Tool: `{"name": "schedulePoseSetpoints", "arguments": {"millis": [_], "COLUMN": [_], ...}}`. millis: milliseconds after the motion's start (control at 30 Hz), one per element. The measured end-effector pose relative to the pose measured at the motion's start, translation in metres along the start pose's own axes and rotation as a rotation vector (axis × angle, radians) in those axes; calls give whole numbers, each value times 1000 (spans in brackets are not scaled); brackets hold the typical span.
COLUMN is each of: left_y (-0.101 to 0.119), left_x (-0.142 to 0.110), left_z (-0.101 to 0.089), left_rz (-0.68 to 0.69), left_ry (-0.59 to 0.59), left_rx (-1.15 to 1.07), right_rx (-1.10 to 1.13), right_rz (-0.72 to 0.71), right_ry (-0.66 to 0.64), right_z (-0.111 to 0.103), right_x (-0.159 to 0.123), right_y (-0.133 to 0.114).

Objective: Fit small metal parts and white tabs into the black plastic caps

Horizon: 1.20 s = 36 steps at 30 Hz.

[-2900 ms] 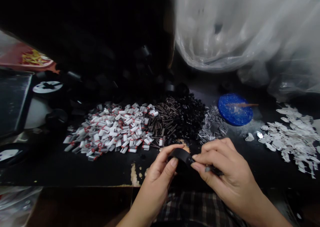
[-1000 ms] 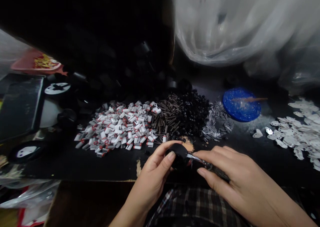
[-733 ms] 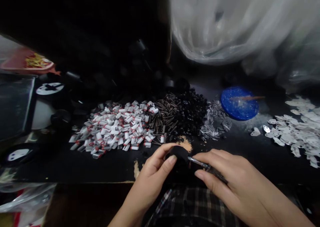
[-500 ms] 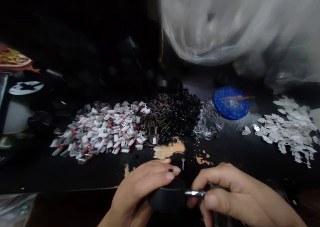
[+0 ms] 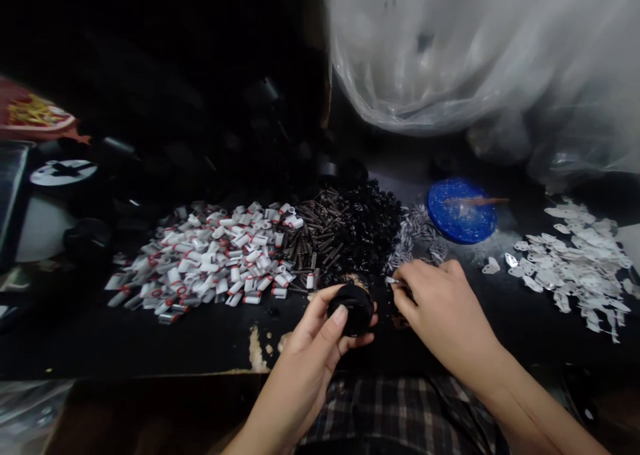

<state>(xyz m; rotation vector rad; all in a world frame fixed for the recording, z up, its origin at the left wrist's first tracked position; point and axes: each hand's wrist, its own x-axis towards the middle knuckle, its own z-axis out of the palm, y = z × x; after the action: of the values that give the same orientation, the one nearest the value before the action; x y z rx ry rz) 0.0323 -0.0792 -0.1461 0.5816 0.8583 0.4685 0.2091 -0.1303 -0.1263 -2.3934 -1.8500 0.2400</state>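
My left hand (image 5: 320, 335) grips a round black part (image 5: 351, 306) between thumb and fingers, just above the black table's front edge. My right hand (image 5: 440, 308) is closed in a pinch around a thin metal tool or pin (image 5: 391, 280), whose tip sticks out to the left, near the pile of small silver pins (image 5: 415, 238). The two hands are a short way apart. Behind them lie a heap of white and red sleeves (image 5: 210, 258), dark springs (image 5: 313, 231) and small black parts (image 5: 370, 221).
A blue round lid (image 5: 463, 211) with a wooden stick on it sits at the back right. Flat white metal tabs (image 5: 575, 261) are spread at the far right. A big clear plastic bag (image 5: 475, 61) hangs behind. Black reels (image 5: 65, 171) stand at left.
Half a second ago both hands were low and joined, the tool pressed into the black part. Now the right hand has pulled away toward the silver pins and the left has lifted the part.
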Motion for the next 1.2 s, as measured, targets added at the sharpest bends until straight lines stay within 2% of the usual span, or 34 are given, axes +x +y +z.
{"name": "schedulePoseSetpoints", "arguments": {"millis": [67,233,367,567,700,867,967,1067,1200], "left_y": [0,-4,-5,-4,-7,-12,-9,-3,0], "left_x": [0,2,5,3,-1,-2,-2,-1,3], "left_z": [2,10,12,10,11,8,7,6,0], "left_rz": [10,38,53,38,10,47,97,134,61], "left_ry": [2,-1,15,0,-46,-91,-58,-96,-134], "left_rx": [-11,-77,-133,-143,-65,59,212,357,324], "right_rx": [67,404,510,652,571,467,415,395,397], "right_rz": [13,-37,-71,-74,-132,-157,-193,-218,-226], "right_ry": [3,60,139,192,265,276,246,216,167], "right_z": [-2,-6,-7,-8,-8,-10,-12,-13,-11], "right_x": [-2,-13,-18,-20,-20,-19,-19,-19,-20], "right_y": [-1,-7,-12,-15,-18,-21,-22,-22,-20]}}
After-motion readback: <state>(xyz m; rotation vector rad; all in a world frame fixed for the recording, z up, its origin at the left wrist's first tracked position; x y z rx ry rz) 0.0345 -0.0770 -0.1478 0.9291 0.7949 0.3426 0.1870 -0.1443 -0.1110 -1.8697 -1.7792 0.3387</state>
